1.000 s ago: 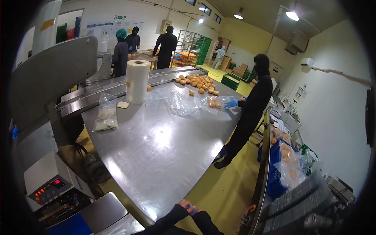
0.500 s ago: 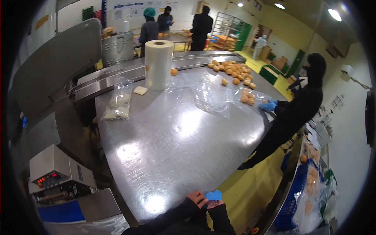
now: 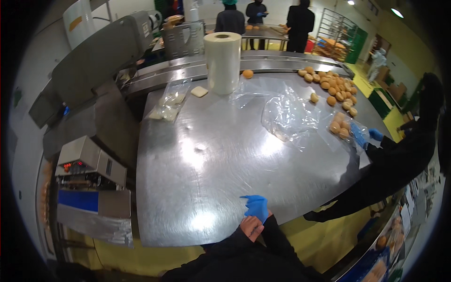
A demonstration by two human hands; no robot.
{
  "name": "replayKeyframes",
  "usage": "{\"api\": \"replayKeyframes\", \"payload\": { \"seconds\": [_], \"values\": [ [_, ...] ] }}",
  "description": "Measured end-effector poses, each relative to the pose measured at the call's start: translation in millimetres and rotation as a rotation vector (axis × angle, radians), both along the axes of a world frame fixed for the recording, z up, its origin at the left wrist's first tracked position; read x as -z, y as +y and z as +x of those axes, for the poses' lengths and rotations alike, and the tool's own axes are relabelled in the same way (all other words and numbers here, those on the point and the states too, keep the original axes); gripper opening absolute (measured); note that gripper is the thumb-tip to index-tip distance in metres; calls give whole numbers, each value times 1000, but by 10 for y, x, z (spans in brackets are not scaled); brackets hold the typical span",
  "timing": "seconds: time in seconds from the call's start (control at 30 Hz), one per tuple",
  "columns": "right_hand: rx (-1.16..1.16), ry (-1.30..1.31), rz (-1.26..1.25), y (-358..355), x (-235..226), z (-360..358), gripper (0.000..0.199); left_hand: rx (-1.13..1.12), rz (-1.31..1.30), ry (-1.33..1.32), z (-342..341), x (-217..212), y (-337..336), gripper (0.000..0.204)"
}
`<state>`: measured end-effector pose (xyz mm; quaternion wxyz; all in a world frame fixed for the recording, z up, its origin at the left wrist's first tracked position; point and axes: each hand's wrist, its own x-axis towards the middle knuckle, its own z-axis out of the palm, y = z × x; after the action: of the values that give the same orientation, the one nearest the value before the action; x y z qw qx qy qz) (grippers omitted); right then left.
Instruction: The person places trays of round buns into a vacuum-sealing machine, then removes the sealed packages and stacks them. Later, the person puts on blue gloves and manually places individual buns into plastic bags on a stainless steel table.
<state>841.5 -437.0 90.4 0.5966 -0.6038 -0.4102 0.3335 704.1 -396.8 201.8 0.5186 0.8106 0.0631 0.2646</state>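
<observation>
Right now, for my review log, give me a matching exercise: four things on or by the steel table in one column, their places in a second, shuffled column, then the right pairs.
Things:
1. Roll of clear film
2. Pile of bread rolls
3. Blue glove
4. Scale with red digits

Places:
A. At the near table edge, at the person's hands
B. Beside the table's left edge
C. Upright at the far side, by the conveyor
D. Loose on the far right corner

Pairs: 1-C, 2-D, 3-A, 4-B
</observation>
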Motion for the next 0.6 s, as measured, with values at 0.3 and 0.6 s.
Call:
{"api": "replayKeyframes", "payload": {
  "seconds": [0.3,0.6],
  "values": [
    [215,83,179,29,-1402,-20,27,-231,216,-41,201,-384,-432,11],
    [-135,-43,394,-119,-1403,358,37,-94,284,1,361,-368,-702,9]
  ]
}}
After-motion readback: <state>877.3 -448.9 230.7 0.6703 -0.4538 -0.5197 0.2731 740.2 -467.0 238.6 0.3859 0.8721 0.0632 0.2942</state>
